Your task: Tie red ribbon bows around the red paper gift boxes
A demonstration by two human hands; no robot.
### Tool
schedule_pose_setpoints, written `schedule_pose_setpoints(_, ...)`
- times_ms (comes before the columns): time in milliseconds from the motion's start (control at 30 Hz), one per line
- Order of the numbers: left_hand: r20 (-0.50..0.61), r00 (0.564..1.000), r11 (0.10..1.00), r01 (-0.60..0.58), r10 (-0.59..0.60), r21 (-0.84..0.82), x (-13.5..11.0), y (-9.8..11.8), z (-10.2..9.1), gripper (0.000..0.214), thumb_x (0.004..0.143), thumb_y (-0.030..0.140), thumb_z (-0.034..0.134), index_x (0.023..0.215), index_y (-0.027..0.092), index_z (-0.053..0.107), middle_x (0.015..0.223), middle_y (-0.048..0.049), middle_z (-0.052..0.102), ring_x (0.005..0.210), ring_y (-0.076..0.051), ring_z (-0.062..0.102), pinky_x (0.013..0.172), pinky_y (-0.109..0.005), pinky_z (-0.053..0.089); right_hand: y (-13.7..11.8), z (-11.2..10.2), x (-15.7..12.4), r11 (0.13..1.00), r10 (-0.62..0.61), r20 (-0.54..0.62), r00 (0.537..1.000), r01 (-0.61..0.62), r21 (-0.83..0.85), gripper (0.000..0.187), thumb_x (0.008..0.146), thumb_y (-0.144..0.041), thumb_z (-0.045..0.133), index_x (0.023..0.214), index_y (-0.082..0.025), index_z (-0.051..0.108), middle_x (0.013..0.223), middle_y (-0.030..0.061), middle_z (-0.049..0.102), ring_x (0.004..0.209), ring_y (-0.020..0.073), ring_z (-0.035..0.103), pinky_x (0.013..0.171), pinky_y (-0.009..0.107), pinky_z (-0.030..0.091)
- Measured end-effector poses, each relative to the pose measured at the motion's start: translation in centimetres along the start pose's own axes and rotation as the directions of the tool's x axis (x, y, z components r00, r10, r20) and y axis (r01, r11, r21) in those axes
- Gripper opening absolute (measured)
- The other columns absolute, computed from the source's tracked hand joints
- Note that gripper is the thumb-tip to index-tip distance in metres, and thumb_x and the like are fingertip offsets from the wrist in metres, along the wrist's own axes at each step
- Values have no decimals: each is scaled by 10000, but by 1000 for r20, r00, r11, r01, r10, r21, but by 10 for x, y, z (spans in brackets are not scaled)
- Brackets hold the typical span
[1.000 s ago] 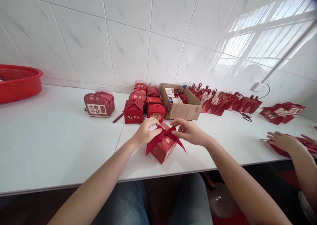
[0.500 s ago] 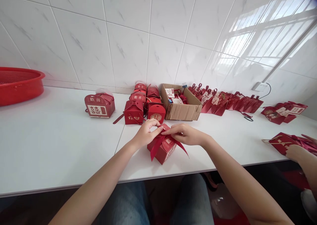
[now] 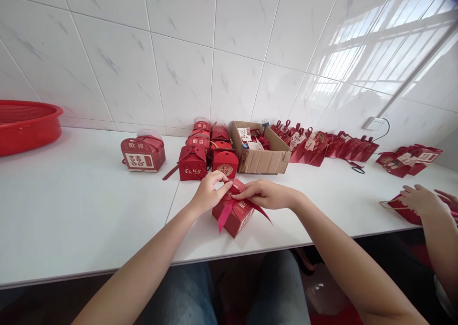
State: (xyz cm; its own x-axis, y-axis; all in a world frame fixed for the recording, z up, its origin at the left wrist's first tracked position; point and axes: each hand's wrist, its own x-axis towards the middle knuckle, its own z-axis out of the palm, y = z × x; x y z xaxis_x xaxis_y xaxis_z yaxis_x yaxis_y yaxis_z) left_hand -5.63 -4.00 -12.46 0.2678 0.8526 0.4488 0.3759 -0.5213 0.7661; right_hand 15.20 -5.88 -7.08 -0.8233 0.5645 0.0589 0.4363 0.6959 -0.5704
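Observation:
A red gift box [image 3: 234, 220] with pale lettering stands on the white table, close to its front edge. Dark red ribbon [image 3: 225, 215] lies across its top, with two loose tails hanging down the sides. My left hand [image 3: 213, 190] pinches the ribbon at the back of the lid with thumb and forefinger. From the other side, my right hand [image 3: 266, 193] has its fingers closed on the ribbon at the middle of the top. The fingers partly cover the place where the ribbon crosses.
Several red boxes [image 3: 192, 164] stand behind my hands beside an open cardboard box [image 3: 265, 160]. A lone red box [image 3: 143, 154] is at left, near a red plastic basket [image 3: 30, 129]. Red bags [image 3: 315, 148] line the wall. A co-worker's hand [image 3: 422, 201] is at right.
My right fingers have shifted slightly down and left over the ribbon, and its left tail has turned a little. The co-worker's hand has lifted over their red box.

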Motion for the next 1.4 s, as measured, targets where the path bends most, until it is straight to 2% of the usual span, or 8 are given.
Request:
schedule_pose_setpoints(167,53,996,990,83,-77,-116,-2,7,-2,239,827,405,531,722,192,554,814,-27,596,807,-191,568,731,-305,446,1,2,-5,991,127,-292,948,-133,2,423,846,-141,466,1244,-205,594,1024,48,700,814,145,624,714,261,490)
schedule_pose_setpoints(300,59,992,984,123,-116,-130,-3,13,-1,190,804,377,594,894,209,587,992,-40,640,971,-221,575,873,-370,415,6,6,-5,977,196,-422,885,-212,8,301,821,-183,524,1093,-184,653,1009,60,698,794,149,626,643,244,485)
schedule_pose_setpoints(400,99,992,984,97,-82,-152,-3,15,2,202,797,376,626,928,222,633,1045,-45,659,1020,-232,580,910,-382,401,9,9,-4,977,207,-443,872,-203,57,210,821,-188,528,973,-205,673,970,39,701,796,145,623,629,237,481)
schedule_pose_setpoints(533,80,995,975,72,-56,-210,-3,15,7,212,788,414,648,783,206,690,978,-59,688,988,-230,610,874,-354,448,9,12,-1,969,241,-483,842,-182,166,129,823,-230,548,893,-189,647,864,31,689,715,132,603,606,245,474)
schedule_pose_setpoints(633,72,993,976,107,-95,-188,-4,14,10,206,742,425,696,750,220,712,1012,-56,688,1015,-248,601,895,-382,447,9,13,3,964,254,-523,814,-166,210,122,808,-246,568,890,-178,629,842,34,673,685,126,577,586,249,461)
schedule_pose_setpoints(800,69,986,986,153,-149,-58,-3,11,12,182,697,443,730,739,266,742,1176,-26,638,1185,-295,484,1066,-493,291,11,16,6,961,248,-543,802,-135,241,139,812,-284,573,894,-179,614,833,30,648,658,116,542,579,254,444)
schedule_pose_setpoints(1167,126,984,990,131,-123,-55,-1,4,13,176,691,410,725,714,237,747,1139,-60,664,1192,-316,497,1063,-483,312,23,22,5,932,317,-575,755,-134,338,148,803,-297,584,906,-192,575,760,19,602,633,136,551,604,293,464)
schedule_pose_setpoints(1400,222,952,910,273,-210,-313,-1,17,-7,239,753,351,624,943,212,662,1075,-54,650,1002,-248,602,863,-376,469,18,13,-10,904,323,-453,831,-129,409,345,833,-362,586,1141,-211,549,1050,78,603,735,143,594,698,327,510)
